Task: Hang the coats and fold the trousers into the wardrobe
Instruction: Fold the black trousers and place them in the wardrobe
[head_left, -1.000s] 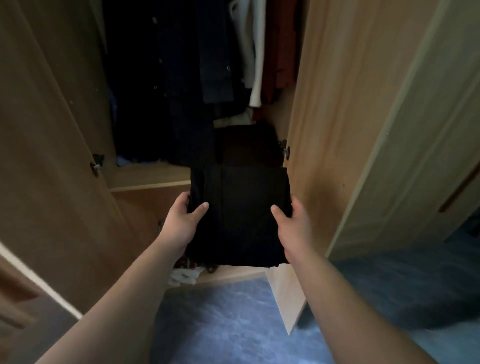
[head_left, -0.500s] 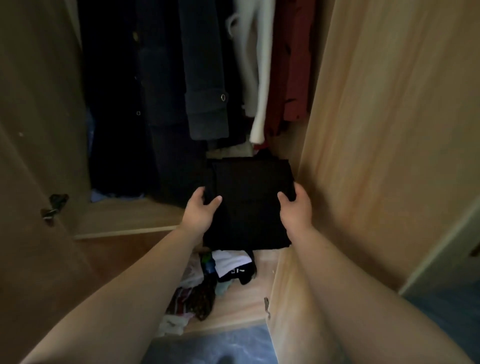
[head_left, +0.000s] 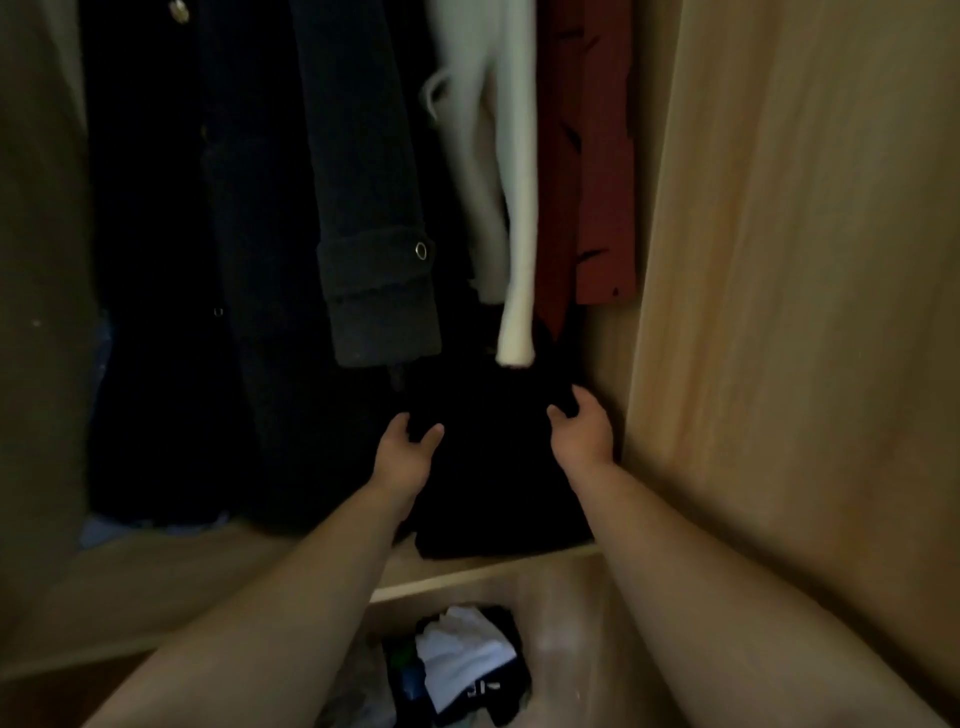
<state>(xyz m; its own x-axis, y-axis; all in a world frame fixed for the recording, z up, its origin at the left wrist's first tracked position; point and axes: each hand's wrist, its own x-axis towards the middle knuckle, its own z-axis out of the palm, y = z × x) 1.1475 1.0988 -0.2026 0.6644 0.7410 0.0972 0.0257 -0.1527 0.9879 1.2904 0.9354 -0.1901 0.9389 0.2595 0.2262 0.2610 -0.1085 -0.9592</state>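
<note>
Both arms reach into the wardrobe. The left hand (head_left: 408, 454) and right hand (head_left: 582, 434), fingers curled half open, flank the folded black trousers (head_left: 493, 483) lying on the shelf (head_left: 208, 566); actual grip unclear.

The folded black trousers (head_left: 498, 483) merge with the dark of the wardrobe, so their far edge and folds cannot be made out. The left hand (head_left: 408, 452) hides part of their left side, and its fingertips are lost in shadow; the right hand (head_left: 582, 434) covers their right edge. The hanging coats (head_left: 363, 208) are cut off by the top edge, hangers out of sight. The pile of clothes (head_left: 462, 670) in the lower compartment is blurred and cut by the bottom edge.
</note>
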